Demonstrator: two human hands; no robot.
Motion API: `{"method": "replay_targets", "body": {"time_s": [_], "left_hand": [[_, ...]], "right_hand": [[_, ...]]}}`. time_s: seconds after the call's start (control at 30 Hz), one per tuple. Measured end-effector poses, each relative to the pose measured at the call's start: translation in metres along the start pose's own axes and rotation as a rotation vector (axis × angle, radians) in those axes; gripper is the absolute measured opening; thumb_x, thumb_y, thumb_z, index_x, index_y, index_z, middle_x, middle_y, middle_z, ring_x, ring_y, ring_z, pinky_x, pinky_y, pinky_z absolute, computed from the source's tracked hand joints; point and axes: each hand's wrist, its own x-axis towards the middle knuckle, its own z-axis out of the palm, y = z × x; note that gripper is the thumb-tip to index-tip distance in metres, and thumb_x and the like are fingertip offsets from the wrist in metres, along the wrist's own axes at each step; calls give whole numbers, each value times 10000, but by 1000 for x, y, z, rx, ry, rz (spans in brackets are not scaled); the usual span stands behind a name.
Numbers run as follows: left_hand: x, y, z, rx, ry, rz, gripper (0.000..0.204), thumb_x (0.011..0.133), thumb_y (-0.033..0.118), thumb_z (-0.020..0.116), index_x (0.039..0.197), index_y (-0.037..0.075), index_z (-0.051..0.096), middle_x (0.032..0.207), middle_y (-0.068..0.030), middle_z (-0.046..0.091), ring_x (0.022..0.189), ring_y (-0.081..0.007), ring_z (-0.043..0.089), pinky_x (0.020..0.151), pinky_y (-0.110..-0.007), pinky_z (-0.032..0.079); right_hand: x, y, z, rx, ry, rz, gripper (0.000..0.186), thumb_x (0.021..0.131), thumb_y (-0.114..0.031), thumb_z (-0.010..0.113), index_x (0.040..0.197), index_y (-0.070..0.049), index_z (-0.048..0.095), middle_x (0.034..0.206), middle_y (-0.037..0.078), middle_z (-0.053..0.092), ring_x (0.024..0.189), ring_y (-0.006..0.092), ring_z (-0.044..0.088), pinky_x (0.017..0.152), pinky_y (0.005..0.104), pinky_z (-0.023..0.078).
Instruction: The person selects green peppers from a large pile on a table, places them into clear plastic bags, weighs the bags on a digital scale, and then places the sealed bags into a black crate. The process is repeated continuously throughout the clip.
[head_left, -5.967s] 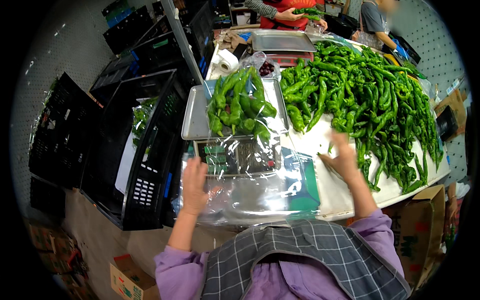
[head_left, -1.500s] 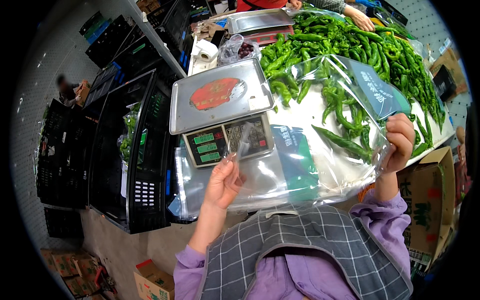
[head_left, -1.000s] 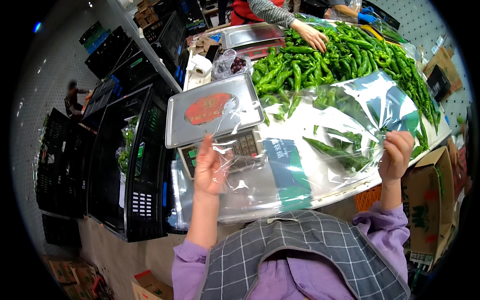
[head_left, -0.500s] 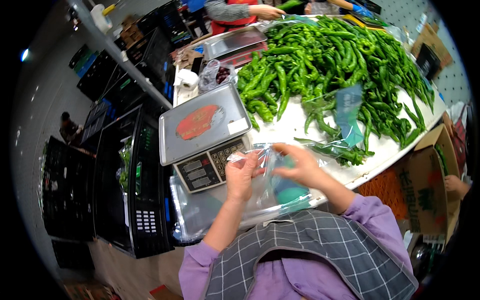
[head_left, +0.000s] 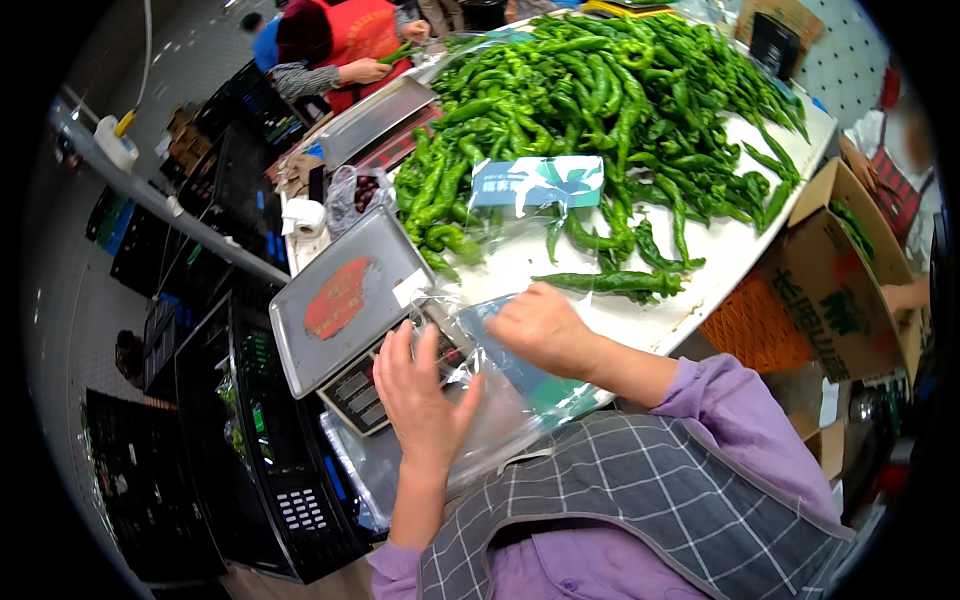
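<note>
A clear plastic bag with teal print (head_left: 530, 385) lies at the table's near edge, over a stack of flat clear bags (head_left: 480, 425). My right hand (head_left: 545, 330) is closed at the bag's upper part, its fingertips partly hidden. My left hand (head_left: 425, 400) is open with fingers spread, beside the bag and in front of the scale's keypad. Past my hands, another clear bag with a teal and white printed panel (head_left: 535, 185) rests against the heap of long green peppers (head_left: 590, 110). A single green pepper (head_left: 610, 283) lies just beyond my right hand.
The scale (head_left: 350, 305) has a grey metal tray and stands at the table's left. Behind it are a paper roll (head_left: 303, 217), a bag of dark red fruit (head_left: 358, 195) and a second scale (head_left: 375, 122). Black crates (head_left: 270, 430) stand left, a cardboard box (head_left: 840, 270) right. A co-worker (head_left: 350, 50) holds peppers.
My hands have moved apart; the left has spread open, the right has closed. The view has turned, shifting the table. A printed bag panel now faces up over the peppers.
</note>
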Motion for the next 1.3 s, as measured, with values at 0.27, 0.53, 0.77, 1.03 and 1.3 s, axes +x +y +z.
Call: {"method": "replay_targets", "body": {"time_s": [0.27,0.53,0.77,1.03,1.3], "left_hand": [[16,13,-16,262,-63,103,555,663,85,606,1204,102,487,1215,-178,442,1136,-370,400,939,-523,306],[15,-6,29,93,-323,-161,315,736,87,585,1050,78,563,856,-115,623,716,-304,605,644,-396,476],[26,11,43,-405,-357,-281,307,857,249,500,1123,105,555,615,-190,576,618,-373,582,587,-439,450],[-27,59,50,-322,-673,400,425,833,164,515,1253,211,462,561,-141,549,497,-317,554,471,-414,427],[-14,16,41,-840,-247,-83,434,813,-96,351,1198,4,526,798,-15,556,680,-92,492,660,-235,441]], "right_hand": [[-20,1,-4,-8,-88,-141,129,683,-134,537,806,-102,513,663,-4,455,677,160,499,670,298,404],[-20,11,-28,-39,16,51,185,671,-117,586,852,-104,547,728,15,515,693,197,522,674,332,416],[-39,-23,0,723,125,303,307,781,32,465,1083,-2,513,1093,194,519,1027,366,501,866,383,426],[-33,57,85,365,27,764,606,800,-195,533,1316,19,300,1315,241,364,1191,387,387,1012,403,309],[28,40,18,206,480,208,439,790,-141,562,1214,-75,469,1309,122,419,1216,332,369,1009,446,268]]}}
